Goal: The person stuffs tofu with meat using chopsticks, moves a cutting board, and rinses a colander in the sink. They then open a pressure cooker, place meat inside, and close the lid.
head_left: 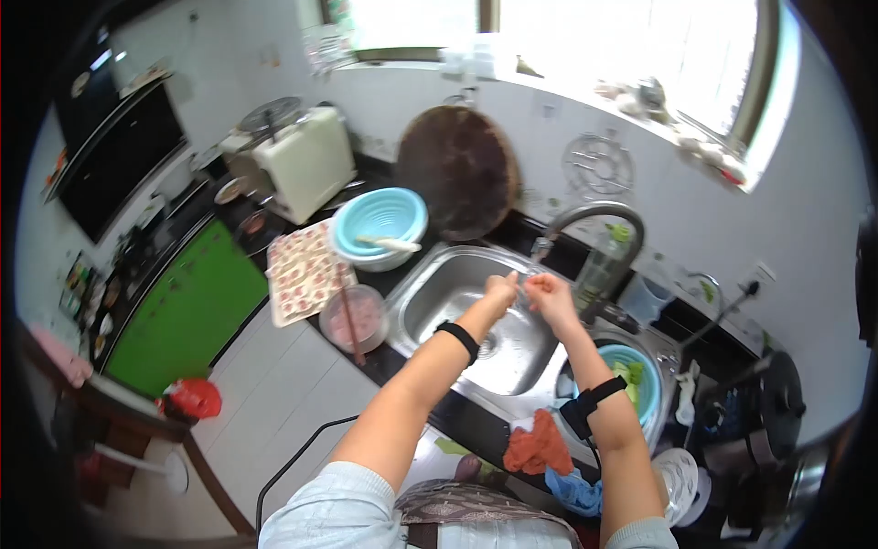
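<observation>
Both hands are over the steel sink (430, 297), close together just below the spout of the curved faucet (615, 212). The fingers of my left hand (501, 291) are curled in. Beside it, my right hand (549, 295) has its fingers bent and pressed together toward the left one. Anything between the fingers is too small or blurred to make out. The basin under the hands shows bare metal and a drain (487, 345). To the right of the basin, a blue bowl (651, 384) contains green leafy vegetables (631, 377).
Left of the sink are stacked blue bowls (380, 220) with a white-handled utensil, a patterned board (306, 265), and a tub of pinkish food (354, 320). A round wooden board (455, 174) leans against the wall. Orange (540, 442) and blue cloths (574, 492) lie at the front edge.
</observation>
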{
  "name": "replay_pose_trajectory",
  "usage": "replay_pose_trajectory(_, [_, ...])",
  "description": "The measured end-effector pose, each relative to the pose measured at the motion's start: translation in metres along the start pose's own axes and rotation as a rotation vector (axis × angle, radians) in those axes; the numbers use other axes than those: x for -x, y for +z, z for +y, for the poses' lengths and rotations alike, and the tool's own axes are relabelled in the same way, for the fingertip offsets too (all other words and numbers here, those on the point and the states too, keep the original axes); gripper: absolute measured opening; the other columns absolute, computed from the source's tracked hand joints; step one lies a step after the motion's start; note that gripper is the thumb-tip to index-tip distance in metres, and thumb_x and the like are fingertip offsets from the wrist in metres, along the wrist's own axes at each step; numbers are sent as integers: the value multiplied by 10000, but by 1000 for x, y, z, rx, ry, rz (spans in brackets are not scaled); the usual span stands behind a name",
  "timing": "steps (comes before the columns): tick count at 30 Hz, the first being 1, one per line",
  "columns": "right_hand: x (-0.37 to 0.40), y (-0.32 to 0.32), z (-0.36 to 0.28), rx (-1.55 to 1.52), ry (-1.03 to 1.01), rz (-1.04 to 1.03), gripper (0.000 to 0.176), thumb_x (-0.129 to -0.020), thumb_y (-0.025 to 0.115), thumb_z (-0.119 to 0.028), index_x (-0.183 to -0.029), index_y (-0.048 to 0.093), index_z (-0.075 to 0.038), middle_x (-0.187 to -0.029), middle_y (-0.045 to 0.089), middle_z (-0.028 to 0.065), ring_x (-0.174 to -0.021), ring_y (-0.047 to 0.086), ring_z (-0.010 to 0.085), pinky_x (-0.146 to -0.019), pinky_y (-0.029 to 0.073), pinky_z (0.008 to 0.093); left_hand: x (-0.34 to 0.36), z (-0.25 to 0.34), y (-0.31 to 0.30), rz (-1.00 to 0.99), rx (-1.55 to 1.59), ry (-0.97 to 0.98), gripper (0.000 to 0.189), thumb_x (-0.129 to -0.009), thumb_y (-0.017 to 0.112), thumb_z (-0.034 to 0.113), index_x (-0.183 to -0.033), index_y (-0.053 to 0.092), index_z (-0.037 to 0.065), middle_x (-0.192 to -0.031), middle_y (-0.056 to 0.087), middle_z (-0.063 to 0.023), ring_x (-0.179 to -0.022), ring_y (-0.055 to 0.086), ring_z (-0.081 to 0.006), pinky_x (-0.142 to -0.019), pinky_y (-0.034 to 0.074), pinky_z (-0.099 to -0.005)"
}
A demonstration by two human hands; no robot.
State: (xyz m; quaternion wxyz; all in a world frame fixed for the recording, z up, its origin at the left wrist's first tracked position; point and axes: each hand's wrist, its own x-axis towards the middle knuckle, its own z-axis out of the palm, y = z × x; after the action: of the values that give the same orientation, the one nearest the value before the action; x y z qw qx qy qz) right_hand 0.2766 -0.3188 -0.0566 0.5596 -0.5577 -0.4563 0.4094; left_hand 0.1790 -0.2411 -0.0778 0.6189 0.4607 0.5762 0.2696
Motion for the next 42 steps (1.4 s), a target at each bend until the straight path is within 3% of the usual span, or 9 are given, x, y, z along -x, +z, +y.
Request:
replay_pose_trajectory(5, [-37, 16, 5, -358, 252, -44, 91, -820, 570, -126, -805, 586, -37, -697, 564, 19, -592, 514, 87, -523, 423, 208, 3, -14, -20, -147, 154, -138, 149, -854, 457, 161, -808, 560, 63, -639, 583, -93, -525, 587, -191, -366, 442, -299])
replay_pose_trajectory(9, [-41, -7, 6, -8, 110, 2, 67, -754, 620, -47, -783, 620, 13, -690, 598, 39, -523, 529, 79, -441, 398, 170, -9, -23, -9, 62, -36, 242, 178, -492, 735, -17, -611, 610, 28, -605, 616, -112, -503, 615, -195, -465, 521, -293])
replay_pose_trajectory(15, [-12, -49, -1, 877, -359, 5, 87, -654, 550, -25, -688, 629, -13, -603, 595, 169, -582, 610, 266, -559, 472, 329, 9, -2, -7, 79, 2, 88, 105, -583, 708, 92, -538, 618, 62, -547, 615, -79, -479, 613, -140, -511, 510, -248])
replay_pose_trajectory(19, [36, -111, -12, 1204, -87, 48, 124, -649, 524, -36, -724, 622, -48, -770, 598, 164, -785, 567, 338, -715, 447, 409, -8, -49, 9, 322, -399, 232, 66, -588, 688, 31, -584, 625, 49, -641, 624, -135, -616, 632, -246, -568, 503, -314])
replay_pose_trajectory(24, [55, -195, 41, 1593, -348, 373, 172, -672, 551, -59, -823, 558, 23, -801, 552, 216, -813, 529, 378, -760, 429, 428, 61, -75, -8, 227, -523, 388, 78, -663, 589, -37, -739, 604, -32, -820, 597, -242, -802, 592, -381, -686, 488, -412])
replay_pose_trajectory(27, [40, -219, 48, 1395, 81, 176, 198, -687, 571, -80, -832, 541, 51, -833, 541, 262, -835, 522, 406, -758, 420, 453, 37, -120, 8, 275, -516, 381, 99, -610, 594, 4, -695, 635, 34, -788, 615, -190, -793, 602, -330, -699, 469, -402])
replay_pose_trajectory(36, [61, -167, 15, 1290, -107, 234, 245, -752, 518, -228, -748, 551, 14, -735, 562, 240, -722, 541, 413, -637, 425, 468, 22, -201, -15, 148, -335, 608, 505, -502, 461, -150, -955, 586, 36, -982, 575, -155, -940, 528, -297, -832, 419, -368])
replay_pose_trajectory(38, [52, -168, 37, 1313, -144, 318, 194, -710, 525, -156, -713, 574, 32, -694, 563, 244, -710, 551, 425, -668, 444, 466, 62, -166, -29, 155, -434, 455, 446, -575, 547, -142, -981, 604, 33, -861, 618, -128, -723, 609, -204, -647, 501, -313])
replay_pose_trajectory(42, [99, -125, -2, 1345, 33, 282, 568, -708, 590, -162, -1217, 357, -68, -1249, 315, 228, -1075, 417, 403, -820, 412, 509, 68, -153, -31, 91, -462, 569, 294, -646, 672, 10, -934, 613, 9, -846, 624, -123, -656, 611, -186, -607, 490, -313])
